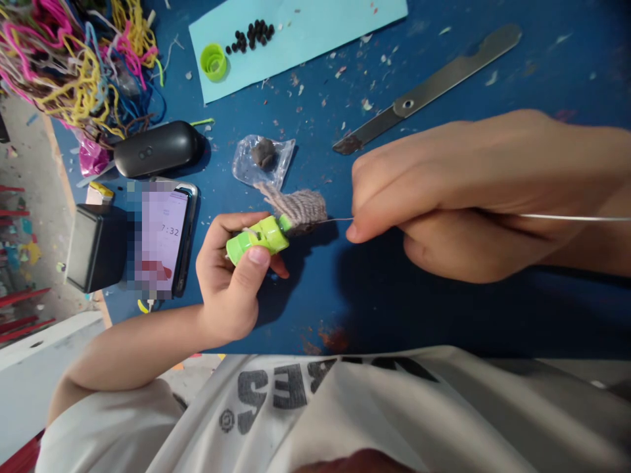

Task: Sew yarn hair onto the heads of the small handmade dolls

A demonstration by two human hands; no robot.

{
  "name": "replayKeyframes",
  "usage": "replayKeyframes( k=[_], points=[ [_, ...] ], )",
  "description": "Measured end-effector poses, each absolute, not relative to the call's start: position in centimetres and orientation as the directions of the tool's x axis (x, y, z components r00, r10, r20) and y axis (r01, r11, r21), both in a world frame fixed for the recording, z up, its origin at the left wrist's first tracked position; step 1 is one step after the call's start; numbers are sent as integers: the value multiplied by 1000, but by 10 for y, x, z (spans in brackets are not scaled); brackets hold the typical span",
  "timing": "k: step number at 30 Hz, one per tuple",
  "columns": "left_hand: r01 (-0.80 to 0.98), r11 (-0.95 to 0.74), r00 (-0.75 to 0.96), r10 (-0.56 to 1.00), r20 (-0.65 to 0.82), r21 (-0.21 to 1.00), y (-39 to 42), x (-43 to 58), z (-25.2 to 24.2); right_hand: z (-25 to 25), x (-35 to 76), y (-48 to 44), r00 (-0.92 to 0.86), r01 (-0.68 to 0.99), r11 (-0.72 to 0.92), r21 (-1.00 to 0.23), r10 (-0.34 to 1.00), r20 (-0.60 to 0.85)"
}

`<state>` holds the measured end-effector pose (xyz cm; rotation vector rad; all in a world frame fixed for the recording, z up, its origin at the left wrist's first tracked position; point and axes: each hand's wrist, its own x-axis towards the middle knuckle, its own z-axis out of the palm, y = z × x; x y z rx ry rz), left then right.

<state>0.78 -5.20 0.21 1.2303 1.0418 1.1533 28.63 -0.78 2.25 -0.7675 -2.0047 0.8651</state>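
Observation:
My left hand (231, 276) is closed round a small lime-green plastic piece (257, 239) with a wad of grey-beige yarn (300, 206) wound at its right end. My right hand (458, 190) is pinched shut on a thin metal wire or needle (572, 217) that runs from the yarn wad through my fingers and off to the right. Both hands hover just above the blue table (394, 309).
A phone (165, 240), a black box (93, 246) and a black case (158, 148) lie at the left. A tangle of coloured yarn (73, 59) fills the top left. Light-blue paper (305, 29) holds black beads (252, 34) and a green cap (213, 62). A metal strip (428, 85) and a small plastic bag (263, 159) lie beyond my hands.

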Motion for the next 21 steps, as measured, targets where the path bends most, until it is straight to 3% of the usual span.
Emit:
replayKeyframes(
  k=[21],
  points=[
    [-101,-36,144,988,50,994,-52,7,1,22,282,-6,-503,166,651,-741,702,504]
  ],
)
